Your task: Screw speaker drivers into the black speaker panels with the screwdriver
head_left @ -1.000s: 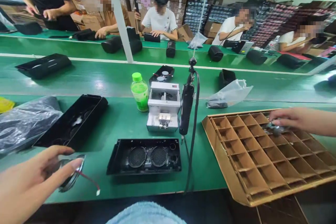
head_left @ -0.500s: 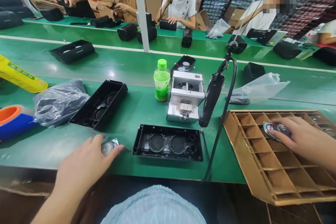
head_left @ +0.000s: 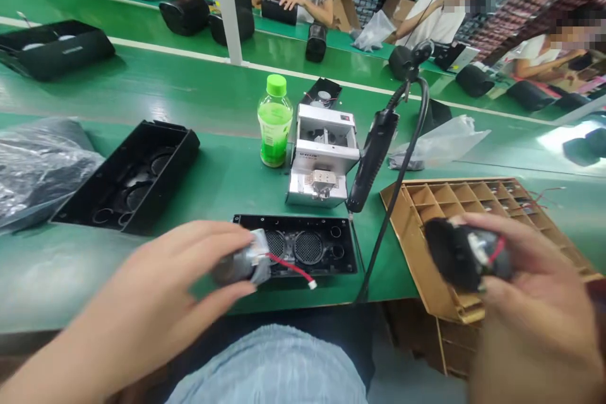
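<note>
My left hand point(head_left: 156, 303) pinches a small round speaker driver point(head_left: 243, 263) with a red wire and white plug, held just left of an open black speaker housing point(head_left: 303, 252) with two round grilles. My right hand point(head_left: 530, 303) is closed around a second speaker driver point(head_left: 461, 255), black side toward me with red wire on top, lifted in front of a brown cardboard divider tray point(head_left: 426, 252).
A white screw feeder point(head_left: 322, 164), a green bottle point(head_left: 274, 123) and a hanging electric screwdriver point(head_left: 372, 161) stand behind the housing. Another black housing point(head_left: 127, 177) and a plastic bag point(head_left: 38, 167) lie left. Several people work across the green belt.
My left hand lifted its driver from the bench toward the housing. My right hand picked a driver out of the tray and brought it closer. The view shifted downward.
</note>
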The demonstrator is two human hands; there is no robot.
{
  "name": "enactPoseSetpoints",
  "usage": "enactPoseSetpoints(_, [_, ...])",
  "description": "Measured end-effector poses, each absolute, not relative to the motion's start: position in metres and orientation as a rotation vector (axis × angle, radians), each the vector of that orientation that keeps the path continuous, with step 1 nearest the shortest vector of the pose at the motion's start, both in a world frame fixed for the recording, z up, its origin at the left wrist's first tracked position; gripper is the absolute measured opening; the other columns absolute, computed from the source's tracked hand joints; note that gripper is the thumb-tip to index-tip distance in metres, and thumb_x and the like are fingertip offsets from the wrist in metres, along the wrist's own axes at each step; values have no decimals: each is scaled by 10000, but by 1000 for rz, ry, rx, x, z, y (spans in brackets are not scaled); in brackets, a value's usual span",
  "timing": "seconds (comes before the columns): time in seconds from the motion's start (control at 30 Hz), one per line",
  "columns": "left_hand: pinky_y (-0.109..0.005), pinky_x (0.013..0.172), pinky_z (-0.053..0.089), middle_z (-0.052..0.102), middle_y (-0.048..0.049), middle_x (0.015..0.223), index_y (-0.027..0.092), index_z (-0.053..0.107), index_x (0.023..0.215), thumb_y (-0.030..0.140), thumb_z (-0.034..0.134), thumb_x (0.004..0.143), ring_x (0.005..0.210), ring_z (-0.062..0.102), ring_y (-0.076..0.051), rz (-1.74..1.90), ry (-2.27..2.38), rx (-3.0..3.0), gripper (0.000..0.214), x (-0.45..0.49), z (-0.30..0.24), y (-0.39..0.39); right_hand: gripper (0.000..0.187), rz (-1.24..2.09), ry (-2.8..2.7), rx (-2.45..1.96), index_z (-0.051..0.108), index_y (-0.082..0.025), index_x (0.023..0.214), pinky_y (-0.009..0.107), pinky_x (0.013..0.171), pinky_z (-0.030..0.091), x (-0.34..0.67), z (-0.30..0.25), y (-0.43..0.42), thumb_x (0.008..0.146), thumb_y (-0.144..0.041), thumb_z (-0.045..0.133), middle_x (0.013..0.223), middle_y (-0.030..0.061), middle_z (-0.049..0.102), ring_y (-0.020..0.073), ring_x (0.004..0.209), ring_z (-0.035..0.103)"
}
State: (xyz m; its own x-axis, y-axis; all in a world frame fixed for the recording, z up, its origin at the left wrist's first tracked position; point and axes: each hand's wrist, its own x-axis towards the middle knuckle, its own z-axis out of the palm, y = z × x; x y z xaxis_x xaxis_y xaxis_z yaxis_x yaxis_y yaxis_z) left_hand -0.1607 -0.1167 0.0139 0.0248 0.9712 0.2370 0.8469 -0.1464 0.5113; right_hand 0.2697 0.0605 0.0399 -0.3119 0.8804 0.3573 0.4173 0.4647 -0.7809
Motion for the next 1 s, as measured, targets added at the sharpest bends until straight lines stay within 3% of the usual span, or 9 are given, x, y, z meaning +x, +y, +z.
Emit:
enactPoseSetpoints(0.07, [-439, 937, 524, 795, -66, 1272, 272, 736, 1289, 374, 757, 1016, 1094, 760, -300, 575, 1773, 2350, 292, -135, 16, -80, 507, 910, -1917, -959, 780, -419, 1297, 416, 673, 685, 235, 29, 39, 858, -671, 804, 1179, 100, 820, 310, 915, 805])
enactPoseSetpoints(0.17, [-434, 813, 461, 812, -82, 1109, 210, 755, 1210, 267, 857, 937, 974, 754, -299, 235, 1725, 2495, 297, -117, 7, -45, 446, 1082, -1921, -865, 758, -382, 1339, 359, 699, 699, 202, 13, 25, 948, -595, 761, 1163, 94, 807, 266, 907, 809])
enactPoseSetpoints(0.3, [-437, 793, 410, 819, -87, 1093, 199, 758, 1206, 289, 910, 906, 971, 745, -306, 52, 1691, 2540, 348, -119, -1, -35, 441, 1197, -1967, -864, 683, -373, 1470, 278, 704, 689, 194, 4, 24, 1034, -435, 701, 1137, 70, 807, 195, 858, 794])
enactPoseSetpoints(0.43, [-435, 789, 409, 830, -109, 1140, 178, 754, 1234, 269, 889, 923, 979, 744, -308, 24, 1642, 2568, 351, -121, -2, -35, 523, 1099, -2070, -916, 691, -360, 1454, 307, 871, 695, 194, 8, 24, 961, -189, 724, 1298, 82, 766, 212, 1053, 787])
enactPoseSetpoints(0.67, [-436, 868, 450, 793, -107, 1271, 227, 771, 1242, 180, 762, 972, 1048, 709, -303, 168, 1551, 2579, 274, -131, -3, -38, 553, 917, -2153, -925, 698, -349, 1413, 372, 785, 699, 178, 11, 30, 897, -152, 728, 1280, 98, 768, 259, 1037, 787])
enactPoseSetpoints(0.83, [-408, 759, 472, 793, -104, 1011, 187, 796, 1053, 155, 705, 1011, 896, 718, -290, 28, 1503, 2586, 105, -108, 7, -24, 543, 884, -2137, -980, 694, -354, 1419, 365, 768, 698, 172, 10, 30, 916, -153, 722, 1262, 86, 772, 244, 1003, 788])
enactPoseSetpoints(1.0, [-351, 526, 364, 694, -33, 651, 175, 717, 742, -45, 723, 803, 562, 651, -230, -19, 1481, 2544, 228, -74, 0, 2, 565, 887, -2173, -989, 691, -364, 1408, 369, 868, 702, 166, 14, 30, 898, -124, 731, 1305, 69, 740, 236, 1117, 773])
